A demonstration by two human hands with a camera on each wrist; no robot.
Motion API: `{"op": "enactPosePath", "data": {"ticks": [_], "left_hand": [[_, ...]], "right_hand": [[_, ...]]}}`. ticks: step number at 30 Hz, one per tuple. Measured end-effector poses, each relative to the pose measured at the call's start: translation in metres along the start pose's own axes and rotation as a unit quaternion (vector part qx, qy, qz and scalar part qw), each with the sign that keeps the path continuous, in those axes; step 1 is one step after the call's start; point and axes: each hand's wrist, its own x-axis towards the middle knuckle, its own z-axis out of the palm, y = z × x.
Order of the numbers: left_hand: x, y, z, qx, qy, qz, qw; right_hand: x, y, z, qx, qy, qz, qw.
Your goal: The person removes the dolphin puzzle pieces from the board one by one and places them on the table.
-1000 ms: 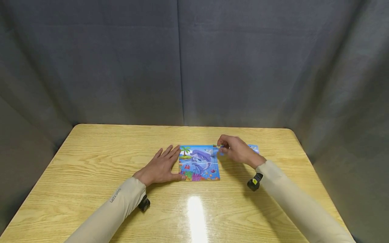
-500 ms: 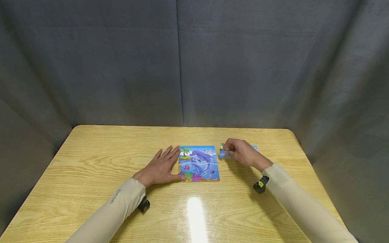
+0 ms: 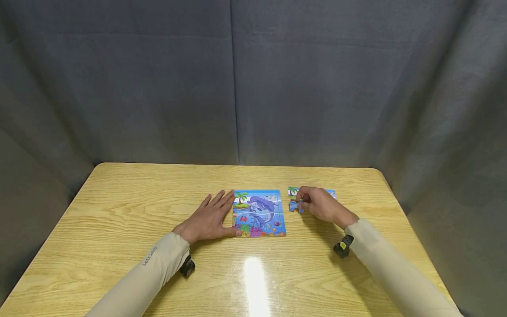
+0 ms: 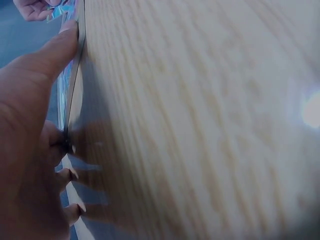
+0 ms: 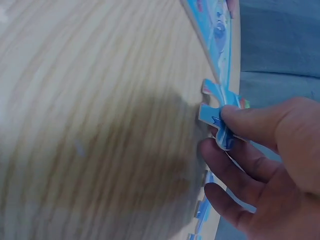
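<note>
A dolphin jigsaw puzzle [image 3: 259,215] in a flat square tray lies on the table in the head view. My left hand [image 3: 207,219] rests along its left edge with fingers spread, the thumb [image 4: 57,50] over the near left corner. To the right of the puzzle, my right hand [image 3: 322,204] pinches a blue puzzle piece [image 5: 212,117] between thumb and fingers. A palm tree shows on its far part in the head view. The hand covers some of the piece. In the right wrist view the piece is tilted, close over the table.
More blue puzzle pieces [image 5: 202,212] lie on the table beyond the right hand, partly hidden by it in the head view. The wooden table [image 3: 130,198] ends at a grey curtain [image 3: 166,88] behind and at both sides. Glare marks the near table.
My right hand has moved right, away from the puzzle's far right corner, and slightly nearer, carrying the piece along. The left hand has stayed at the puzzle's left edge.
</note>
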Motion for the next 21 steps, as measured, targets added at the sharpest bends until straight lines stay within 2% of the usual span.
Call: {"op": "enactPosePath", "data": {"ticks": [6, 13, 16, 21], "left_hand": [[-0.0005, 0.0005, -0.0007, -0.001, -0.001, -0.002, 1.0000], [-0.0005, -0.0003, -0.0002, 0.000, 0.000, 0.001, 1.0000], [-0.0004, -0.0007, -0.0001, 0.003, 0.001, 0.002, 1.0000], [-0.0008, -0.0004, -0.0003, -0.001, 0.000, 0.002, 1.0000]], "right_hand": [[-0.0017, 0.0047, 0.0026, -0.008, 0.012, -0.011, 0.9998], [-0.0012, 0.0041, 0.0050, -0.069, 0.037, -0.036, 0.9963], [-0.0008, 0.0030, 0.0056, -0.082, 0.038, -0.034, 0.9953], [0.0013, 0.0026, 0.0073, -0.068, 0.041, -0.020, 0.9967]]}}
